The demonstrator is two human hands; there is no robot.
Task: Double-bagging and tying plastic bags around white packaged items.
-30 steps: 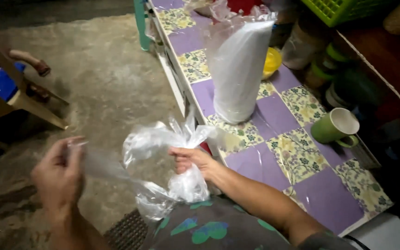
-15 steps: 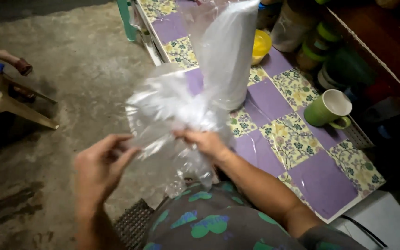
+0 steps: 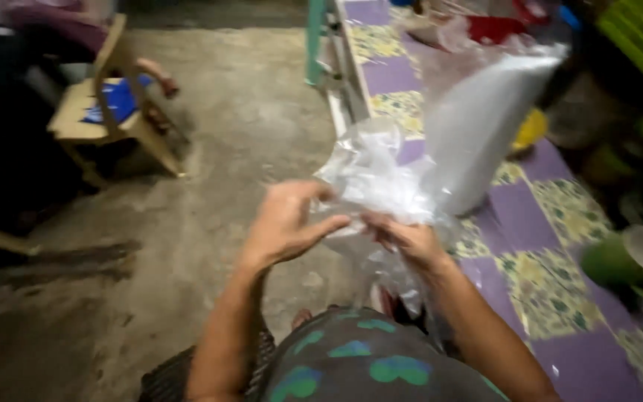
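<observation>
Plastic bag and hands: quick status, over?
Left hand and right hand both pinching the crumpled clear plastic bag. Bag held above the floor, beside the tall white roll. Nothing between the hands.

clear, glossy plastic bag (image 3: 373, 179); tablecloth (image 3: 552, 290) of purple squares and yellow floral squares; green mug (image 3: 623, 260); pale wooden chair (image 3: 106, 123), blue seat; grey concrete floor (image 3: 247, 119).

Dim, uneven light; the left edge and right side sink into deep shadow. Motion blur smears the whole view, worst on the green mug (image 3: 623, 260) and white roll (image 3: 478, 126). Soft glare whitens the clear plastic bag (image 3: 373, 179).
</observation>
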